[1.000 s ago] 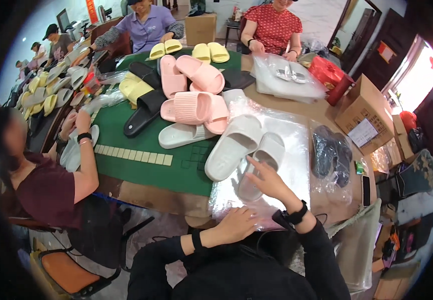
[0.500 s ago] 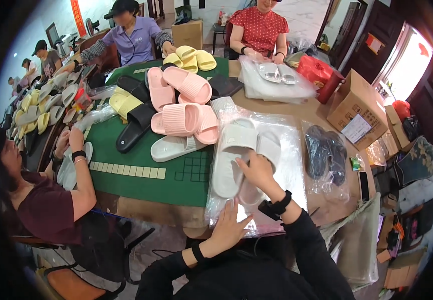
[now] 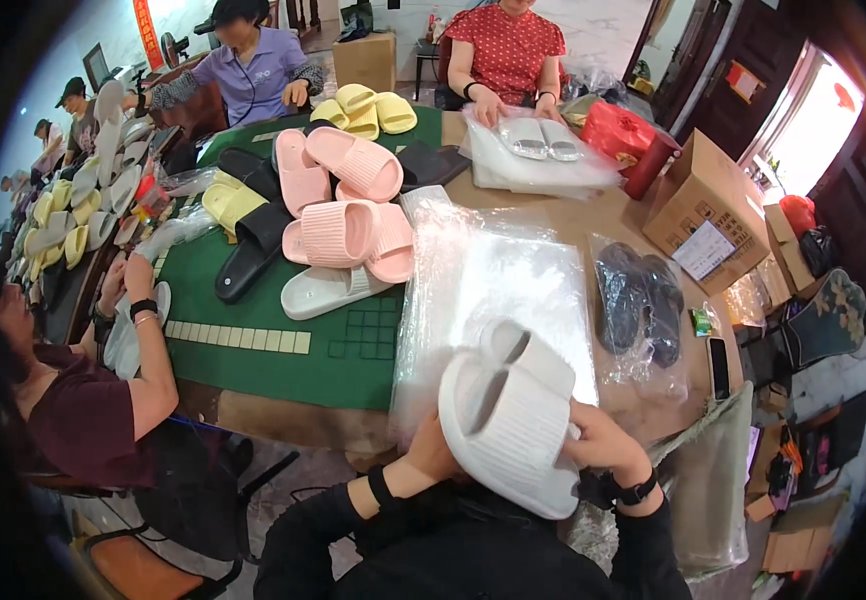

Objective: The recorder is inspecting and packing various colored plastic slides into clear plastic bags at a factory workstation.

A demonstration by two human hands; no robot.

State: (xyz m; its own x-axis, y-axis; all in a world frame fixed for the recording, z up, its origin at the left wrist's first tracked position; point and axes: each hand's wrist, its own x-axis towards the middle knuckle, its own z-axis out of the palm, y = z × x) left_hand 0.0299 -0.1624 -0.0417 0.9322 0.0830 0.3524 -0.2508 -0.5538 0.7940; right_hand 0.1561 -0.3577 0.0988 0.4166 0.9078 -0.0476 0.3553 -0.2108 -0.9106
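Observation:
A pair of light grey slide slippers (image 3: 513, 415) is lifted in front of my body, tilted, one overlapping the other. My left hand (image 3: 431, 448) grips their left side; its fingers are partly hidden behind them. On the right side my right hand (image 3: 601, 438) holds the pair, fingers tucked at the strap's edge. Beyond the slippers, a stack of clear plastic bags (image 3: 523, 285) lies on the table. Left of the bags sit pink slippers (image 3: 338, 235) in a heap, with a white slipper (image 3: 328, 293) and a black slipper (image 3: 253, 255) beside them.
Bagged dark slippers (image 3: 638, 305) and a phone (image 3: 718, 368) lie to the right, near a cardboard box (image 3: 708, 215). Yellow slippers (image 3: 363, 110) are at the far side. Co-workers sit left and across; one in red (image 3: 508, 50) handles bagged slippers. A green mat (image 3: 253, 370) covers the left part.
The grey slippers have come up off the plastic bags toward my body and are now held between both hands. My left hand has left the bags. A co-worker at far left raises a slipper.

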